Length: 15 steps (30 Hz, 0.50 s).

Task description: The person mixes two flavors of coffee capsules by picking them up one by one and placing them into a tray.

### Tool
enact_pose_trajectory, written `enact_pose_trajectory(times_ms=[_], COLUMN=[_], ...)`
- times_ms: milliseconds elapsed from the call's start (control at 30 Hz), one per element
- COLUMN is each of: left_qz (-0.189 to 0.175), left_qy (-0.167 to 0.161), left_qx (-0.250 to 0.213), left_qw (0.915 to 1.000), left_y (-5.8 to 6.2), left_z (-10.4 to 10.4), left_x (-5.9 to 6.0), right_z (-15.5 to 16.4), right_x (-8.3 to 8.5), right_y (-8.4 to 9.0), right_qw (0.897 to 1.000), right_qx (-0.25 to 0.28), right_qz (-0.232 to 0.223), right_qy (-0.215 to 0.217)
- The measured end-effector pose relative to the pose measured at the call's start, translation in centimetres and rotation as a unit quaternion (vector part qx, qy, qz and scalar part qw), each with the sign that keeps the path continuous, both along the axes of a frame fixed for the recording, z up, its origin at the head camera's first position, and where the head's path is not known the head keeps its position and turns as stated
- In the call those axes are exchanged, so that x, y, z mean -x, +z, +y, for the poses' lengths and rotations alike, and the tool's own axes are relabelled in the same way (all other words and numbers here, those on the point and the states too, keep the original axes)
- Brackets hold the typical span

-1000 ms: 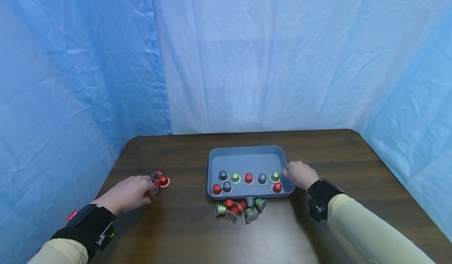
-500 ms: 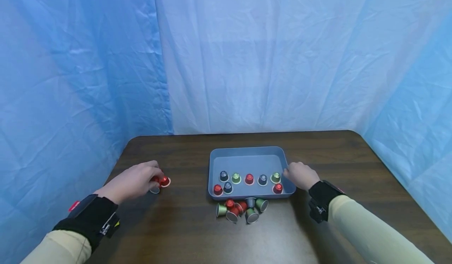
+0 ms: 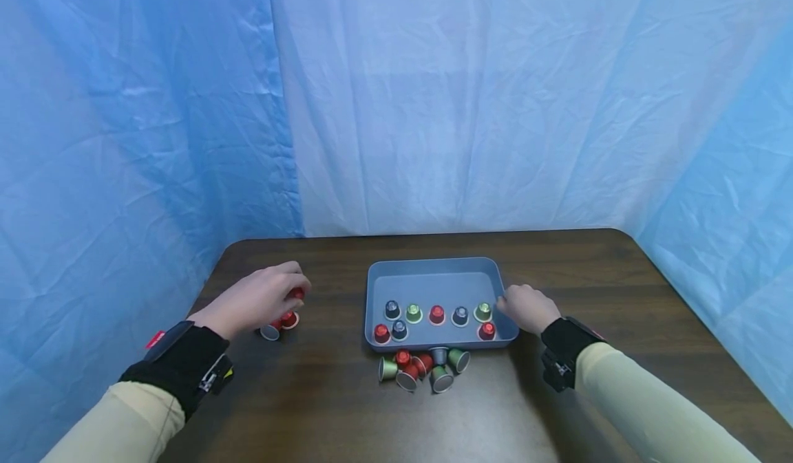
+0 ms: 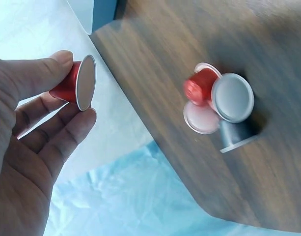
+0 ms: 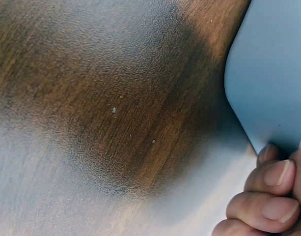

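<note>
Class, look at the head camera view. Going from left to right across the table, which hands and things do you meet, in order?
Left hand pinching a red capsule → small capsule cluster on the table → blue tray → right hand at the tray's right edge.

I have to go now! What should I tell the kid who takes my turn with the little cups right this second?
Left hand: pinches one red capsule, lifted off the table.
Right hand: grips the right rim of the blue tray.
In the tray: seven capsules standing in two rows.
Left on the table: small cluster near the left hand, and a pile in front of the tray.
Done: seven capsules are in. Probably next: carry the held one to the tray, then the rest.
</note>
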<state>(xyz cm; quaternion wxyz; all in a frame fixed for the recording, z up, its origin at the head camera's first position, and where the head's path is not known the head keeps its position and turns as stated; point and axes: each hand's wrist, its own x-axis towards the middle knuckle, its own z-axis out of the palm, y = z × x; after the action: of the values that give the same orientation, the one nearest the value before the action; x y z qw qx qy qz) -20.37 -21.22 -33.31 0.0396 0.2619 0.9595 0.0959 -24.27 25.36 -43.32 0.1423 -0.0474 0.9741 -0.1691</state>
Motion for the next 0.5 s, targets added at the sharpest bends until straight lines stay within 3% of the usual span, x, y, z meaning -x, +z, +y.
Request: enact_pose_trajectory(times_ms=[500], left_qz=[0.019], left_qy=[-0.034], left_qx=[-0.014], left_qw=[0.9992], left_y=[0.1], left_z=[5.3], left_x=[1.5], right_z=[0.0], right_x=[-0.1], right_y=[0.0], right_qw=[1.000], right_qx=[-0.001], right_qz=[0.007], right_qy=[0.003])
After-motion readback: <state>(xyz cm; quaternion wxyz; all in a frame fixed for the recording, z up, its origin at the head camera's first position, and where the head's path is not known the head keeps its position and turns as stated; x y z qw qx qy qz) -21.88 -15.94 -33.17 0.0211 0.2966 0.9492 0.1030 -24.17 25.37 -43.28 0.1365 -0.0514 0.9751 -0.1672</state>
